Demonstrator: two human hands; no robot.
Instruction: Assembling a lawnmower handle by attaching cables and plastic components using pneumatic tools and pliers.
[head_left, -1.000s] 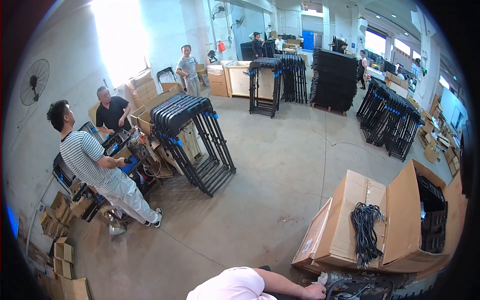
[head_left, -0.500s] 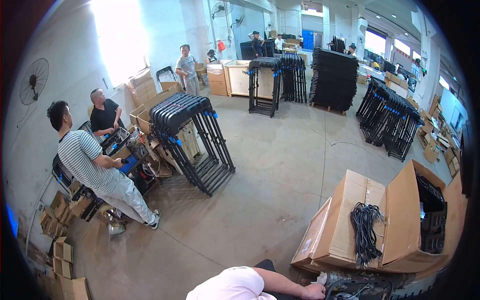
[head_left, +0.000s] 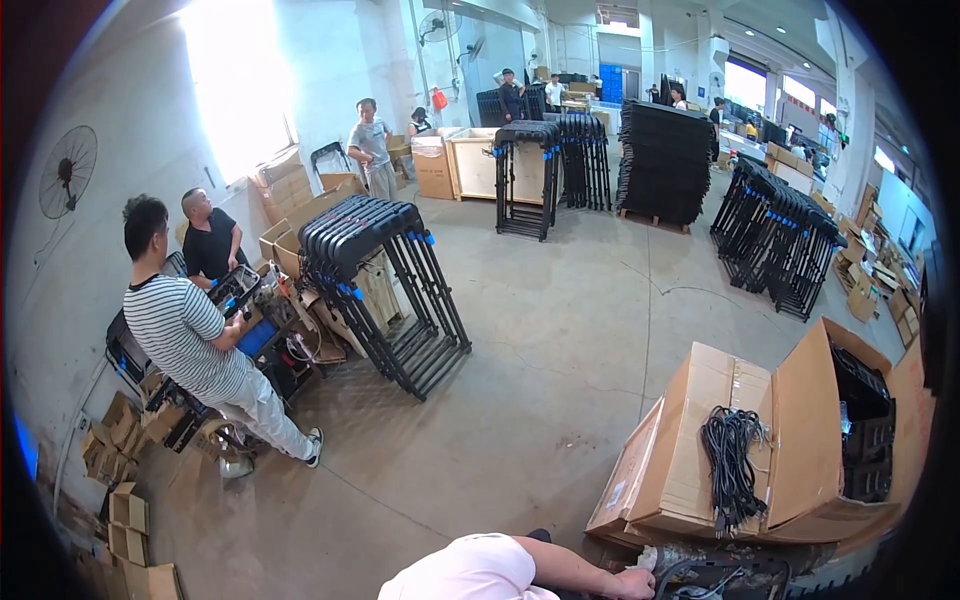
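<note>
My left hand (head_left: 635, 583) is at the bottom edge, at the end of a bare forearm that reaches rightward from a pale pink sleeve (head_left: 465, 570). Its fingers look curled closed beside a black frame (head_left: 690, 567) cut off by the lower edge. A whitish crumpled piece (head_left: 648, 558) lies right by the fingers. What they grip, if anything, is too small to make out. Thin pale wires or strips lie inside the frame. My right hand is out of the picture.
An open cardboard box (head_left: 800, 440) holding black parts stands close on the right, with a bundle of black cables (head_left: 733, 465) over its side. Black folding frames (head_left: 385, 270) stand left of centre. A person in a striped shirt (head_left: 180, 330) stands at a cart-like bench.
The striped-shirt person has shifted slightly right and stands more upright. My left hand has barely moved, staying beside the black frame. People at the back have changed position.
</note>
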